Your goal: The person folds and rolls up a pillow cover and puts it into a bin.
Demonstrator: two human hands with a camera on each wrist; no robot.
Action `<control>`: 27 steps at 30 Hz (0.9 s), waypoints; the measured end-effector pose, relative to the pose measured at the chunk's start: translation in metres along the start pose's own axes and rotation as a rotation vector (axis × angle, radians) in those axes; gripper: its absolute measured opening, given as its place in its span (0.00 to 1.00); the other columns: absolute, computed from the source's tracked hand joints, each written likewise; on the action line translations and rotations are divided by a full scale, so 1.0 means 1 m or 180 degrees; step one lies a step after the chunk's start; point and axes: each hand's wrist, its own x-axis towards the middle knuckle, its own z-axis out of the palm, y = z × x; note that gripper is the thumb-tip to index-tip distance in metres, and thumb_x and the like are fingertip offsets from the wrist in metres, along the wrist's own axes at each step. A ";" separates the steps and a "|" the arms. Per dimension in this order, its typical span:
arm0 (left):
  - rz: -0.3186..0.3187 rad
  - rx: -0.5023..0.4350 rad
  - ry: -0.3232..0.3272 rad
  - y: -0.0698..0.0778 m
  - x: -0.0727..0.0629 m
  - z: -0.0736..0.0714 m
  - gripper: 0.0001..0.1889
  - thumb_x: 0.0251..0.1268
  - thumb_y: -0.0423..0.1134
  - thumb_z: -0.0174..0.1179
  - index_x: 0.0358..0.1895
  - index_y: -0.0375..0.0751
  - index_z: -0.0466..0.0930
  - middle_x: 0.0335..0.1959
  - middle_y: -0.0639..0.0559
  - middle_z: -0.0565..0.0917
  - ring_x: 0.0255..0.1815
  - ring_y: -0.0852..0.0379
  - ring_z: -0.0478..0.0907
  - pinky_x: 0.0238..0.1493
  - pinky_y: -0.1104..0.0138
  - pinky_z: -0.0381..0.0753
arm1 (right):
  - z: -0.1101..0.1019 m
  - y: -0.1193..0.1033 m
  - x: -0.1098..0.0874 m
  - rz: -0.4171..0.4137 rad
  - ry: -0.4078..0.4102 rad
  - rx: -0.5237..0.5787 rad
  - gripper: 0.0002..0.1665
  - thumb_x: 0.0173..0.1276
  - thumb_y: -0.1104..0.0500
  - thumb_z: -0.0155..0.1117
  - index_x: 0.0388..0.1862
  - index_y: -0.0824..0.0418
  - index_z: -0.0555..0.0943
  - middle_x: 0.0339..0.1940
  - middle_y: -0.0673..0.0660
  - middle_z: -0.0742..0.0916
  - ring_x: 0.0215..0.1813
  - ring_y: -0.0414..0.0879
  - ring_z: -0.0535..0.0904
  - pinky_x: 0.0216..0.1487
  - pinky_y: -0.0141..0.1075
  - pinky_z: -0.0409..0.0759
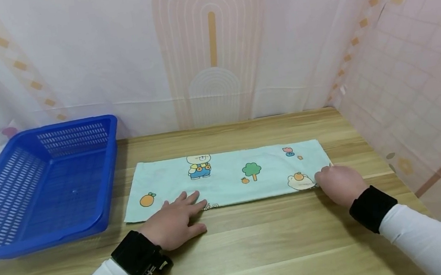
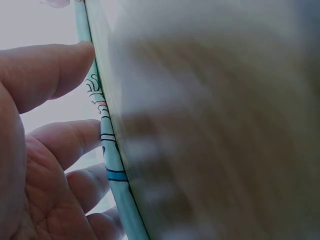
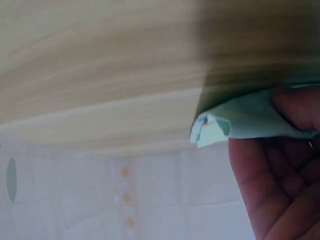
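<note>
A light-blue printed cloth (image 1: 225, 182), folded into a long strip, lies across the wooden table. Bear, tree and orange pictures show on its upper face. My left hand (image 1: 175, 222) rests with spread fingers on the strip's near edge, left of its middle. At the right end, my right hand (image 1: 342, 183) pinches the near corner between thumb and fingers. In the right wrist view the pinched end of the cloth (image 3: 245, 117) shows its folded layers, with the thumb on one side and fingers on the other. The left wrist view shows fingertips right at the cloth's edge (image 2: 116, 175).
A blue plastic basket (image 1: 105, 187) with slotted walls stands at the left of the wooden table (image 1: 265, 246). Its inside bottom is visible. Patterned pale curtains (image 1: 129, 52) rise behind the table and along its right side.
</note>
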 end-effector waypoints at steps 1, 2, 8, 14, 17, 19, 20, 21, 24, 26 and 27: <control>0.0000 0.0002 0.0004 0.000 0.000 0.000 0.34 0.75 0.59 0.61 0.79 0.53 0.70 0.85 0.48 0.60 0.87 0.38 0.52 0.76 0.29 0.56 | 0.000 0.000 0.001 -0.0001 -0.0012 0.0029 0.12 0.64 0.74 0.70 0.27 0.61 0.79 0.24 0.56 0.82 0.26 0.48 0.79 0.28 0.42 0.83; 0.0001 0.0005 0.0010 0.000 0.000 0.000 0.34 0.75 0.59 0.61 0.79 0.53 0.70 0.85 0.48 0.60 0.87 0.38 0.52 0.76 0.29 0.57 | 0.001 -0.001 0.001 -0.0001 -0.0029 0.0053 0.12 0.64 0.74 0.70 0.27 0.61 0.80 0.24 0.57 0.82 0.26 0.48 0.79 0.29 0.42 0.83; -0.0004 -0.0009 0.0000 0.000 0.001 -0.001 0.34 0.75 0.59 0.62 0.79 0.53 0.70 0.85 0.47 0.61 0.86 0.37 0.53 0.76 0.29 0.57 | 0.001 0.000 0.002 -0.0013 -0.0109 0.0106 0.13 0.63 0.74 0.70 0.25 0.60 0.79 0.24 0.55 0.83 0.27 0.48 0.79 0.31 0.43 0.84; -0.0023 -0.0060 -0.0042 -0.001 0.001 -0.001 0.34 0.75 0.60 0.62 0.79 0.53 0.70 0.85 0.48 0.61 0.87 0.38 0.52 0.77 0.28 0.55 | -0.001 0.004 0.001 -0.0050 -0.0192 0.0020 0.15 0.63 0.74 0.69 0.23 0.60 0.78 0.22 0.54 0.82 0.25 0.45 0.78 0.29 0.40 0.83; -0.0021 -0.0075 -0.0058 0.000 0.000 -0.001 0.35 0.74 0.60 0.62 0.79 0.53 0.69 0.85 0.47 0.60 0.87 0.37 0.51 0.77 0.28 0.53 | 0.001 0.006 0.000 -0.0017 -0.0110 -0.0026 0.15 0.63 0.75 0.68 0.22 0.60 0.78 0.21 0.54 0.82 0.25 0.44 0.78 0.28 0.40 0.83; -0.0021 -0.0069 -0.0069 0.000 0.000 0.000 0.37 0.73 0.61 0.62 0.80 0.53 0.68 0.86 0.47 0.59 0.87 0.37 0.51 0.77 0.27 0.52 | 0.004 0.007 0.000 0.0044 -0.0007 -0.0006 0.15 0.63 0.75 0.67 0.21 0.60 0.78 0.21 0.54 0.82 0.24 0.44 0.78 0.27 0.40 0.83; -0.0018 -0.0066 -0.0074 0.000 0.000 0.000 0.37 0.73 0.61 0.62 0.81 0.53 0.67 0.86 0.46 0.59 0.87 0.36 0.50 0.77 0.27 0.52 | 0.006 0.008 0.000 0.0079 0.0052 0.0006 0.15 0.63 0.75 0.66 0.22 0.61 0.78 0.21 0.54 0.82 0.24 0.45 0.79 0.27 0.40 0.83; -0.0013 -0.0063 -0.0075 0.000 0.000 0.000 0.38 0.73 0.62 0.63 0.81 0.53 0.67 0.86 0.46 0.58 0.87 0.36 0.50 0.77 0.27 0.52 | 0.007 0.008 0.000 0.0115 0.0100 0.0022 0.14 0.64 0.75 0.65 0.22 0.62 0.78 0.22 0.54 0.82 0.24 0.45 0.79 0.27 0.41 0.83; -0.0014 -0.0028 -0.0088 0.001 0.000 0.000 0.39 0.73 0.63 0.62 0.82 0.53 0.65 0.86 0.45 0.57 0.87 0.35 0.50 0.77 0.27 0.52 | 0.006 0.005 0.001 0.0166 0.0132 0.0018 0.07 0.66 0.75 0.62 0.30 0.67 0.81 0.30 0.60 0.86 0.31 0.51 0.84 0.34 0.45 0.86; -0.0009 -0.0004 -0.0092 0.001 0.000 -0.001 0.40 0.73 0.63 0.62 0.82 0.52 0.64 0.86 0.45 0.57 0.87 0.35 0.49 0.77 0.27 0.52 | 0.001 -0.001 0.001 0.0140 0.0065 -0.0001 0.05 0.70 0.74 0.60 0.42 0.72 0.82 0.43 0.67 0.89 0.42 0.58 0.88 0.46 0.50 0.88; -0.0012 0.0008 -0.0095 0.000 0.000 -0.001 0.40 0.73 0.63 0.62 0.82 0.52 0.63 0.86 0.45 0.56 0.87 0.34 0.49 0.77 0.27 0.51 | -0.003 -0.006 0.001 0.0104 0.0021 0.0031 0.10 0.72 0.73 0.58 0.49 0.74 0.81 0.50 0.70 0.88 0.50 0.62 0.88 0.53 0.53 0.87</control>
